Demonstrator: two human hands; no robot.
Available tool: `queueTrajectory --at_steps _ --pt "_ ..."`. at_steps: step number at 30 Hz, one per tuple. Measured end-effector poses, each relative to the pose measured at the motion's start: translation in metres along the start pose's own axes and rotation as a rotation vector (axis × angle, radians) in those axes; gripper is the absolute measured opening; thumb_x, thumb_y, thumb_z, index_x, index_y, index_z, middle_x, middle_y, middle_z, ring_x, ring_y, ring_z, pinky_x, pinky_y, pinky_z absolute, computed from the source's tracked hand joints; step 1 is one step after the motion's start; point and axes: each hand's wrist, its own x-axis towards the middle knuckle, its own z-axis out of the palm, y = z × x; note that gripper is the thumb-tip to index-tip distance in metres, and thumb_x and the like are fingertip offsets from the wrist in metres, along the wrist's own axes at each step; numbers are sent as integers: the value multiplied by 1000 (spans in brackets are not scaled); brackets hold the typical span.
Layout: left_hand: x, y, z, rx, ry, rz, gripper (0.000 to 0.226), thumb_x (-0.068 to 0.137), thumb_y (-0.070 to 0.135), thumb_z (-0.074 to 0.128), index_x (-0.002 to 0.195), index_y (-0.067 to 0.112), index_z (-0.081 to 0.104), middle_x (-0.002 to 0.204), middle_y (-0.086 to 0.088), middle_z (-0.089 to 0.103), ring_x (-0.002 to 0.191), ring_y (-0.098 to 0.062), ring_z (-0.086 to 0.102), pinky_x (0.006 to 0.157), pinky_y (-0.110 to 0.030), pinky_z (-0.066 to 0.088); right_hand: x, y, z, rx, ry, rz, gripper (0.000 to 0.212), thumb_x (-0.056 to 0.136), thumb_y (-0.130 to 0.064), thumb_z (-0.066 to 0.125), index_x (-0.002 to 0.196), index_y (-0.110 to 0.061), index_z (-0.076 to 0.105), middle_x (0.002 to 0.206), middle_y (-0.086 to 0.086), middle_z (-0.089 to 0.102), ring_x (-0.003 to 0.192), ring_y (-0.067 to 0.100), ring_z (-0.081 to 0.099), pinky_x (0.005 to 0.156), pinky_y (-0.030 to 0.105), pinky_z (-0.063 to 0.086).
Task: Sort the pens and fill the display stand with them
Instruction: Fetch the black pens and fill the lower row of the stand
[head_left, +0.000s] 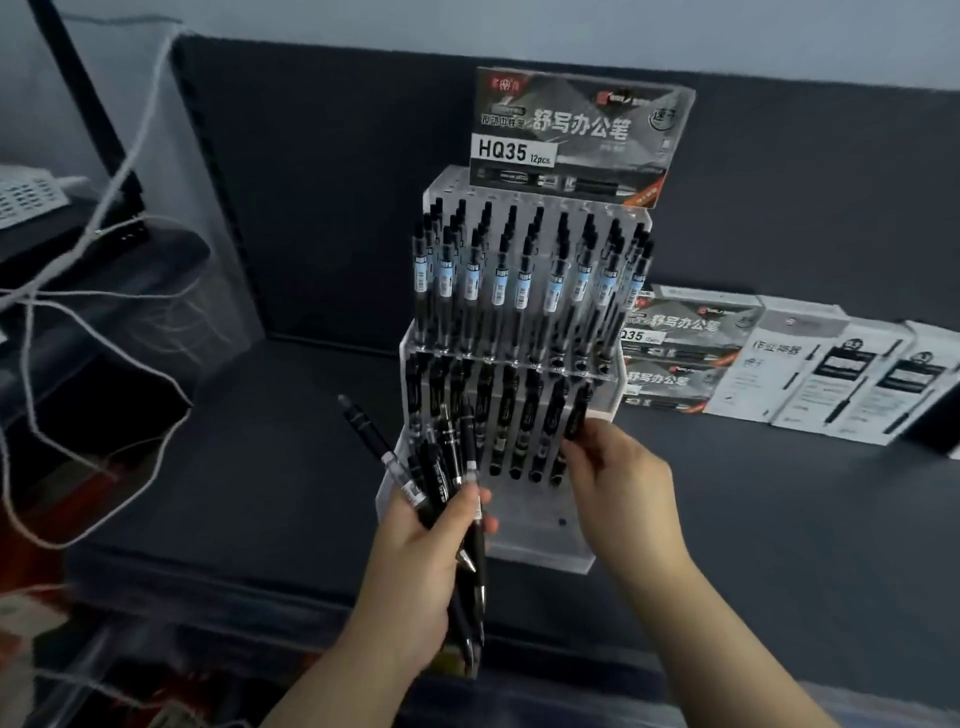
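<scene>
A clear acrylic display stand (540, 535) stands on a dark sofa seat, topped by a card marked HQ35. Its upper tiers hold several black pens with pale blue labels (524, 283). The lower tier holds several all-black pens (506, 415). My left hand (426, 561) grips a bundle of black pens (447, 467), fanned upward in front of the stand's left side. My right hand (618, 483) pinches one black pen (577, 415) at the right end of the lower tier, its tip down among the stand's holes.
Pen boxes (680, 343) and white leaflets or packs (831, 384) lie against the sofa back, right of the stand. White cables (93, 332) trail over dark equipment and clear plastic at the left. The dark cushion (260, 467) stretches left of the stand.
</scene>
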Motion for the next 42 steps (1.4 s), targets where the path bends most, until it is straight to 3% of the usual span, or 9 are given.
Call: queueTrajectory --at_steps 12,17,22,26,29,31,34,38,42 --pt "-4 12 -25 -2 -179 -11 13 88 13 60 101 15 60 80 5 72 69 -8 67 68 -26 47 -32 -29 -1 146 161 189 16 88 -27 61 101 -19 55 89 -8 56 73 4 51 61 10 35" --pt "-8 13 -26 65 -320 10 25 85 11 62 110 12 62 98 -3 73 91 -14 69 73 -22 53 -59 -62 3 577 -221 226 17 82 -30 69 77 -14 63 60 -6 61 56 3 53 56 16 43" --pt "-10 14 -30 88 -362 -3 32 83 6 63 114 15 62 100 0 73 97 -14 68 84 -26 51 -59 -59 5 796 -251 335 23 86 -21 64 65 -14 62 55 -3 53 55 11 45 55 21 39" --pt "-9 15 -29 68 -347 -3 29 85 4 62 112 14 64 98 0 73 94 -14 68 78 -22 54 -60 -60 3 772 -263 260 20 92 -20 57 78 -10 67 61 -2 56 58 10 48 60 25 41" --pt "-10 15 -23 80 -362 15 30 86 7 62 115 13 62 102 -1 73 98 -13 68 80 -22 53 -59 -63 4 775 -200 259 6 85 -13 66 88 -10 63 66 -3 59 55 5 51 57 19 44" --pt "-9 15 -20 96 -339 7 28 86 8 63 113 14 62 101 0 73 97 -13 68 83 -28 52 -55 -60 1 767 -137 313 20 80 -11 71 93 -13 56 72 1 60 56 7 54 57 18 46" --pt "-3 15 -20 61 -253 -52 18 87 9 62 103 16 63 89 2 73 77 -8 69 65 -27 50 -41 -50 -14 662 39 317 22 78 -12 73 91 -15 56 80 5 65 63 11 59 61 20 50" --pt "5 17 -18 -20 -174 -112 10 88 6 58 98 9 61 77 -1 68 68 -11 63 57 -27 47 -20 -38 -38 550 317 180 19 82 -10 70 82 -25 58 76 -9 66 62 -5 60 61 7 45" --pt "7 19 -13 -32 -157 -105 7 90 4 55 93 5 61 74 -3 65 66 -12 60 56 -27 46 -10 -25 -36 355 333 150 16 84 -19 68 84 -29 56 74 -18 61 66 -16 55 63 0 41"
